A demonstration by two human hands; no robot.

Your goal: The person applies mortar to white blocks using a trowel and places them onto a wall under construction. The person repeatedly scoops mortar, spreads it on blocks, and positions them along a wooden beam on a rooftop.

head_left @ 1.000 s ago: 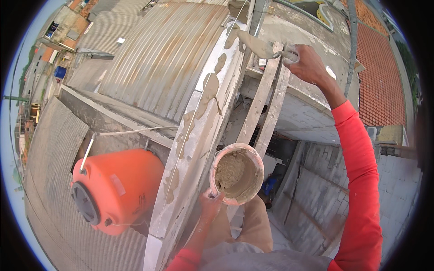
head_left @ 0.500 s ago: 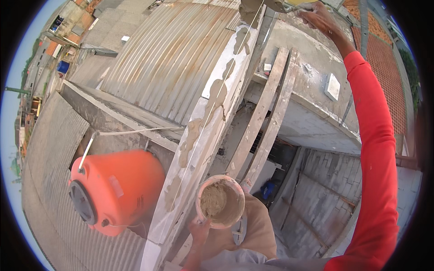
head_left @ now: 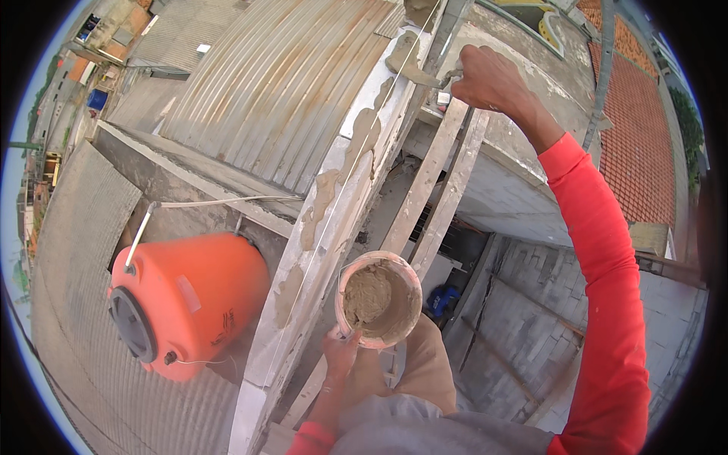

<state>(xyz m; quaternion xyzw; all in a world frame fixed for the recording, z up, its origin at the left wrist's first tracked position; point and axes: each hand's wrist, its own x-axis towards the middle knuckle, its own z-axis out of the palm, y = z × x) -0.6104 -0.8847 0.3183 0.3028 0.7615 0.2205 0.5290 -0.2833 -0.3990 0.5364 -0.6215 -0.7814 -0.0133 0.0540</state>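
Note:
My right hand [head_left: 489, 80] is closed round a trowel [head_left: 428, 78], its handle mostly hidden by the fist. The blade rests at the far part of a narrow white block wall [head_left: 280, 303], against the grey mortar there. Patches of mortar [head_left: 362, 136] run along the wall top under a taut white string [head_left: 322, 231]. Close to my body, my left hand [head_left: 341, 353] grips the near left edge of a round bucket [head_left: 415, 299]. Wet mortar [head_left: 368, 296] fills the bucket's left side, and its inner wall is smeared.
Two wooden planks [head_left: 428, 182] span a deep gap right of the wall, beneath the bucket. An orange water tank [head_left: 205, 296] lies to the left by a white pipe [head_left: 144, 235]. Corrugated roofing [head_left: 265, 91] adjoins the wall's far left. A concrete ledge [head_left: 523, 144] stands right.
My right hand has come nearer and left with the trowel, down to the mortar on the wall. The bucket, still in my left hand, sits slightly higher in view.

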